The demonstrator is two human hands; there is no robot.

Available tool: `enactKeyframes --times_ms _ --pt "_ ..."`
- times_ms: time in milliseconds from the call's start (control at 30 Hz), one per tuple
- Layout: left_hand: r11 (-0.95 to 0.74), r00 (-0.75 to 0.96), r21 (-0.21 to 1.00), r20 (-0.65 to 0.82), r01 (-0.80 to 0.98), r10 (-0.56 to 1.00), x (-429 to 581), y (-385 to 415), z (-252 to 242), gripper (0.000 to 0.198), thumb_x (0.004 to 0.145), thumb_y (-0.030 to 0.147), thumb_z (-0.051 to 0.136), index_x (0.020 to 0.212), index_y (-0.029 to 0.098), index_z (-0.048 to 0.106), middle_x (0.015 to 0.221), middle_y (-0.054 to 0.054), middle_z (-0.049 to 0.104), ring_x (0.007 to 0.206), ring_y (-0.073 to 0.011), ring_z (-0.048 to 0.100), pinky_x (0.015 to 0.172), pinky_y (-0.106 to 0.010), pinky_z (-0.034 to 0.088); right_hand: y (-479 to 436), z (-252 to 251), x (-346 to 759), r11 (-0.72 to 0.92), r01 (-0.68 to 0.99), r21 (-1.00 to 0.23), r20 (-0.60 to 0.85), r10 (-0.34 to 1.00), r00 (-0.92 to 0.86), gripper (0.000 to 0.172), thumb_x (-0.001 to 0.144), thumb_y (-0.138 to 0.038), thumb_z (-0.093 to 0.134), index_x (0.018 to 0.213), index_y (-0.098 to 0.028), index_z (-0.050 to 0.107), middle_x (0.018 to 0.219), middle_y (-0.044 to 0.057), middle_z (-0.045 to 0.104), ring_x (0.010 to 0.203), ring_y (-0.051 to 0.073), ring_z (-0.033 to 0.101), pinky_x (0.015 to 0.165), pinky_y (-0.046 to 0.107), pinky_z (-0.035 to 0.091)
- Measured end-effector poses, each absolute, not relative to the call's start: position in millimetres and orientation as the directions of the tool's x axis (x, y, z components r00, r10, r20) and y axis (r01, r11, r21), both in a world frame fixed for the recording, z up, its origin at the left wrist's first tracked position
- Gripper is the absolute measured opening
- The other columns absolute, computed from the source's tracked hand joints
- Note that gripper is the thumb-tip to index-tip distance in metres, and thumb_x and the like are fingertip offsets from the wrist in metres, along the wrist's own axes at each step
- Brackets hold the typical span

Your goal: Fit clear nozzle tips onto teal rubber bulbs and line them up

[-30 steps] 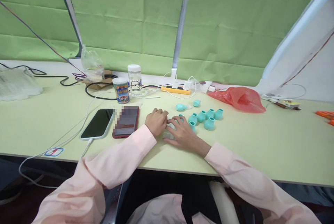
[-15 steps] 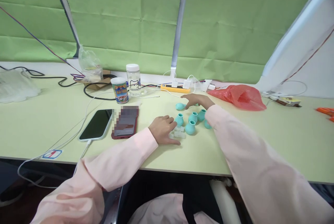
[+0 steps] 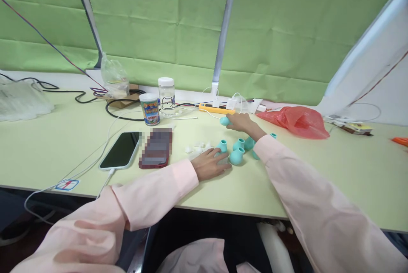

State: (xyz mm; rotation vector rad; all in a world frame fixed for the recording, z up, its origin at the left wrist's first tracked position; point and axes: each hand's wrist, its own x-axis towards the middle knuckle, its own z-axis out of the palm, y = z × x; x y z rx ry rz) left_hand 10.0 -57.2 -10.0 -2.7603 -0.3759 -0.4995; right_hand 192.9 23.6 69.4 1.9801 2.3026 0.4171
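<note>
Far L on pale green tabletop [image 3: 57,137]: crumpled clear plastic sheet [image 3: 22,101], w/ black cable [image 3: 63,93] running behind it toward centre. Next, at back edge: knotted clear plastic bag [image 3: 114,77] on top of brown cardboard box [image 3: 123,102].

In front of these: white-cased smartphone [image 3: 121,150], face up, screen dark, white charging cable [image 3: 95,164] plugged into its near end. Just beside it to the R: red-cased phone [image 3: 157,148], screen blurred. Behind both phones: printed paper cup [image 3: 149,109] and clear jar w/ white lid [image 3: 166,97], upright, side by side.

Centre: a few small whitish plastic bits [image 3: 196,147] loose on the tabletop. Just R of them the left hand [image 3: 210,163] lies palm down, flat on the surface, fingers stretched out, nothing seen in its grasp. Fingertips are at the edge of the cluster of small teal flask-shaped pieces [image 3: 237,156]; contact w/ nearest piece can't be told. Cluster stands upright, partly hidden by pink sleeve [image 3: 287,171].

Beyond the cluster: right hand [image 3: 244,123] extended fwd, fingers pinched narrow on small teal rounded bulb [image 3: 225,121], held at the fingertips low over the table, just in front of yellow power strip [image 3: 216,108] w/ white plugs.

Far R: crumpled red plastic bag [image 3: 295,121], apart from both hands.
</note>
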Motion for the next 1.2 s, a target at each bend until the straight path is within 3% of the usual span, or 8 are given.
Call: enactKeyframes --times_ms 167,333,467,667,800,967,1200 --pt "-0.926 0.899 -0.202 0.375 0.319 0.227 8 -53 -11 0.024 0.081 0.028 0.032 0.092 0.024 0.054 0.111 -0.003 0.044 0.101 -0.0210 0.032 0.080 -0.033 0.033 -14 88 186 0.151 0.953 0.263 0.412 0.876 -0.252 0.037 0.073 -0.040 0.042 0.100 -0.014 0.044 0.083 0.012 0.059 0.076 0.025 0.054 0.058 0.030 0.033" --pt "-0.907 0.877 -0.216 0.408 0.361 0.252 7 -47 -14 0.023 0.080 0.029 0.035 0.081 0.021 0.056 0.105 -0.003 0.047 0.095 -0.0207 0.033 0.080 -0.034 0.033 -50 93 174 0.341 0.938 0.059 0.680 0.674 -0.288 0.033 0.070 -0.039 0.046 0.094 -0.015 0.046 0.076 0.006 0.059 0.068 0.019 0.053 0.054 0.026 0.035" --pt "-0.896 0.880 -0.254 0.410 0.365 0.242 4 -42 -13 0.021 0.079 0.027 0.037 0.078 0.020 0.056 0.102 -0.003 0.048 0.094 -0.0207 0.034 0.079 -0.035 0.032 -64 88 168 0.506 0.861 -0.050 0.808 0.527 -0.263 0.028 0.066 -0.036 0.052 0.086 -0.017 0.048 0.074 0.003 0.057 0.063 0.016 0.051 0.054 0.026 0.039" --pt "-0.869 0.876 -0.306 0.416 0.388 0.245 -3 -38 -12 0.022 0.079 0.025 0.035 0.092 0.025 0.053 0.100 -0.003 0.049 0.094 -0.0207 0.035 0.078 -0.036 0.031 -68 62 162 0.589 0.784 -0.199 0.879 0.461 -0.124 0.020 0.064 -0.032 0.055 0.076 -0.018 0.046 0.063 0.000 0.052 0.054 0.011 0.048 0.051 0.024 0.043" --pt "-0.851 0.871 -0.321 0.411 0.415 0.269 -5 -39 -11 0.023 0.080 0.022 0.034 0.083 0.023 0.056 0.099 -0.003 0.048 0.094 -0.0209 0.036 0.080 -0.038 0.030 -67 47 161 0.597 0.753 -0.278 0.885 0.465 -0.041 0.020 0.062 -0.030 0.057 0.073 -0.018 0.045 0.061 -0.002 0.051 0.050 0.009 0.047 0.049 0.023 0.044" --pt "-0.821 0.857 -0.317 0.378 0.475 0.350 -6 -37 -9 0.024 0.079 0.024 0.033 0.077 0.017 0.056 0.098 -0.007 0.047 0.091 -0.0209 0.039 0.074 -0.035 0.034 -67 42 160 0.589 0.765 -0.260 0.898 0.439 -0.032 0.021 0.061 -0.030 0.057 0.074 -0.018 0.046 0.060 -0.002 0.051 0.050 0.009 0.047 0.050 0.024 0.044" --pt "-0.802 0.824 -0.251 0.345 0.543 0.450 -7 -28 -11 0.024 0.080 0.026 0.032 0.088 0.015 0.052 0.087 -0.010 0.049 0.089 -0.0205 0.040 0.071 -0.032 0.036 -67 40 161 0.585 0.778 -0.229 0.907 0.418 -0.048 0.021 0.060 -0.030 0.058 0.074 -0.018 0.047 0.060 -0.002 0.052 0.049 0.009 0.046 0.049 0.024 0.044"
